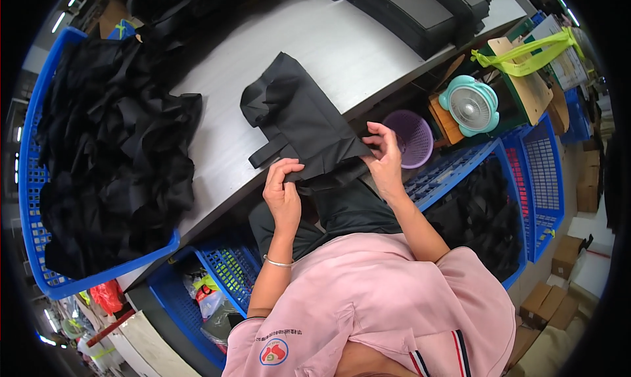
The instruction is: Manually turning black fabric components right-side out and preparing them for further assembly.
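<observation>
A black fabric piece (pixel 305 117), sewn like a small bag with a strap sticking out at its left, lies over the front edge of the white table (pixel 230 68). My left hand (pixel 284 186) pinches its near left edge beside the strap. At the near right corner, my right hand (pixel 384 155) grips the same cloth between thumb and fingers. The far end of the piece rests on the table, with a loose fold standing up at its upper left. Its near edge hangs over my lap, and part of its underside is hidden.
A blue basket (pixel 105 286) heaped with black cloth pieces (pixel 121 154) stands on the left. Black padded pieces (pixel 401 12) are stacked at the back right. To the right are a teal fan (pixel 472 106), a purple bin (pixel 411 140) and another blue basket (pixel 519 245) of black cloth.
</observation>
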Demonstrator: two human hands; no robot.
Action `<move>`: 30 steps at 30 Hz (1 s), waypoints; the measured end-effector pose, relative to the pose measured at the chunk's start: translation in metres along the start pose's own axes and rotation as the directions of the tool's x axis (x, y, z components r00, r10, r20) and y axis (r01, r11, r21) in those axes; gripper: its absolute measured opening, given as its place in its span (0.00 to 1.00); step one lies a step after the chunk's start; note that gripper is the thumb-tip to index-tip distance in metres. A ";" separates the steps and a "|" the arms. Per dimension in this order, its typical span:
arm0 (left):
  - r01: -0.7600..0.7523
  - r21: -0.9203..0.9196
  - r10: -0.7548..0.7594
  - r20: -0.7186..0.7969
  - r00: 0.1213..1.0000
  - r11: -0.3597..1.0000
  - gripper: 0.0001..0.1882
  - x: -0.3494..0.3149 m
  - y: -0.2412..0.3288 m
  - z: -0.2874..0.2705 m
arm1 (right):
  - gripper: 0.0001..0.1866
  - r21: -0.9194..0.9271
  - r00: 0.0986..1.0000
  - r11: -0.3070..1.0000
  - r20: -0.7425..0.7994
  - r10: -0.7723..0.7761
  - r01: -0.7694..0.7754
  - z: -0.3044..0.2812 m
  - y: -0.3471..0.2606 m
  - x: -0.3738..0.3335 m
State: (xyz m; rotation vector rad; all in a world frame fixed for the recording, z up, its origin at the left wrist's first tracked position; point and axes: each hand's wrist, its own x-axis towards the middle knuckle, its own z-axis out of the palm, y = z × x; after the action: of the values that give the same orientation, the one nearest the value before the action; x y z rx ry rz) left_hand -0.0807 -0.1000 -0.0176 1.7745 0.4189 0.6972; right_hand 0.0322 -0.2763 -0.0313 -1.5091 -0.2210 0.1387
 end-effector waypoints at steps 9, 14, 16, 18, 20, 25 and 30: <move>0.290 -0.491 -0.350 -0.033 0.936 0.822 0.15 -0.036 0.010 -0.006 | 0.24 0.383 0.865 0.776 0.212 0.454 -0.501 -0.024 0.005 -0.025; 0.661 -0.569 -0.649 0.268 0.712 0.489 0.18 -0.038 -0.035 -0.002 | 0.25 0.234 0.847 0.816 0.208 0.489 -0.528 -0.047 0.013 -0.044; 0.719 -0.588 -0.640 0.401 0.656 0.370 0.20 -0.028 -0.002 0.024 | 0.28 0.219 0.863 0.841 0.233 0.448 -0.495 -0.056 0.006 -0.058; 0.709 -0.558 -0.652 0.351 0.672 0.431 0.20 -0.032 -0.002 0.024 | 0.28 0.182 0.886 0.870 0.171 0.430 -0.457 -0.059 -0.004 -0.068; 0.717 -0.567 -0.608 0.418 0.675 0.406 0.16 -0.039 0.000 0.027 | 0.30 0.334 0.931 0.869 0.137 0.338 -0.364 -0.068 -0.005 -0.075; 0.748 -0.357 -0.510 0.564 0.650 0.559 0.13 -0.057 0.014 0.062 | 0.29 0.563 0.898 0.756 -0.053 0.436 -0.334 -0.110 0.010 -0.105; 0.702 -0.092 -0.330 0.834 0.441 0.706 0.34 -0.081 0.028 0.090 | 0.26 0.543 0.788 0.836 -0.483 0.382 -0.072 -0.211 0.041 -0.157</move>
State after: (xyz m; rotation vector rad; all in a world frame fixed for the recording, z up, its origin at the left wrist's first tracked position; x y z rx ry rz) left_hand -0.0861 -0.2238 -0.0292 1.2144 0.1717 -0.4613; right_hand -0.0699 -0.5151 -0.0915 -0.9828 0.4776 -0.0685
